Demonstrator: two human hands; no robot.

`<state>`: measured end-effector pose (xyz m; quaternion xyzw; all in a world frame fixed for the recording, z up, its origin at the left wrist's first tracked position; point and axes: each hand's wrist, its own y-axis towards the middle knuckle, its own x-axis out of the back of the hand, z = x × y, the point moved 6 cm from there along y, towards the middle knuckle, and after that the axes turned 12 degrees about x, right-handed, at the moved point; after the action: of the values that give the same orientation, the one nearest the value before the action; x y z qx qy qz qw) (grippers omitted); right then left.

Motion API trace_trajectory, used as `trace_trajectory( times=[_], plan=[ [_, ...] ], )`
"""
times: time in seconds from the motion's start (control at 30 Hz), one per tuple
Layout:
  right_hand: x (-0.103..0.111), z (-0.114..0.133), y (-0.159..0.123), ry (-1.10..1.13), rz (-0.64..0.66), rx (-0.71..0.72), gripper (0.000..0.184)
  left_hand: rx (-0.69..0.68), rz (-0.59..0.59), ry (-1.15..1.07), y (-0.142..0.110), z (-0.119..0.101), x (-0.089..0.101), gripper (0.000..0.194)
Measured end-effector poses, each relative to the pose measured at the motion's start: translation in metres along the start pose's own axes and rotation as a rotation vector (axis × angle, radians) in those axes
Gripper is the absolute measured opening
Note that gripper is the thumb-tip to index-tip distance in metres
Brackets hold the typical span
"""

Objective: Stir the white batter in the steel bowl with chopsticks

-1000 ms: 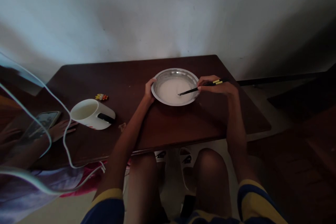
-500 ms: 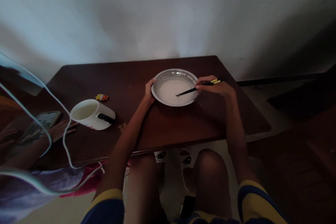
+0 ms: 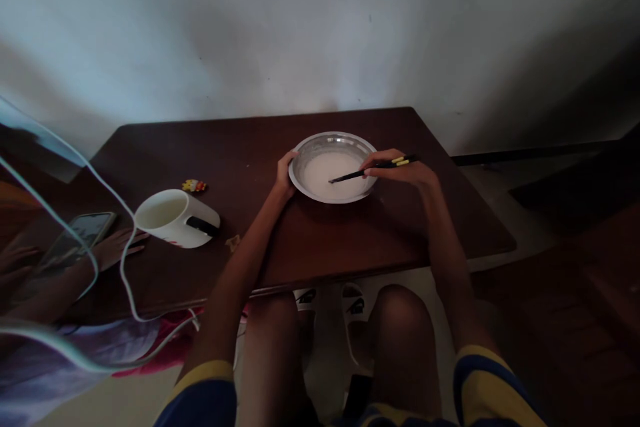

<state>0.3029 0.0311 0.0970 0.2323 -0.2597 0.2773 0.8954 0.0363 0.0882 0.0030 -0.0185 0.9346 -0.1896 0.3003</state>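
Note:
A shallow metal bowl (image 3: 333,199) stands on the dark wooden table, holding a whitish liquid or batter (image 3: 320,170). My left hand (image 3: 285,172) grips the bowl's left rim, thumb on top and fingers underneath. Black chopsticks (image 3: 349,176) with yellow bands near their top ends are pinched in my right hand (image 3: 397,167), over the bowl's right side. Their tips reach into the whitish mix near the middle of the bowl.
Left of my arm is a white mug (image 3: 173,219) with a black handle, near a small colourful figure (image 3: 194,185). Another person's hand (image 3: 117,247) rests by a phone (image 3: 90,228). White cables (image 3: 125,273) hang across the left. A wall (image 3: 320,33) rises behind the table (image 3: 340,240).
My right hand and the chopsticks have shifted a little to the left, the tips moving slightly left in the mix. My left hand and the bowl stay in place.

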Motion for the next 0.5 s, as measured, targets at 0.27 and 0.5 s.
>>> trace_trajectory(
  times=[0.27,0.5],
  plan=[
    [0.013,-0.010,0.000,-0.113,-0.247,-0.021,0.028,-0.033,0.010,0.013,0.000,-0.001,0.000,0.007],
    [-0.012,0.010,0.007,0.017,-0.040,0.007,0.031,-0.031,0.008,0.028,-0.001,-0.002,-0.001,0.011]
  ],
)
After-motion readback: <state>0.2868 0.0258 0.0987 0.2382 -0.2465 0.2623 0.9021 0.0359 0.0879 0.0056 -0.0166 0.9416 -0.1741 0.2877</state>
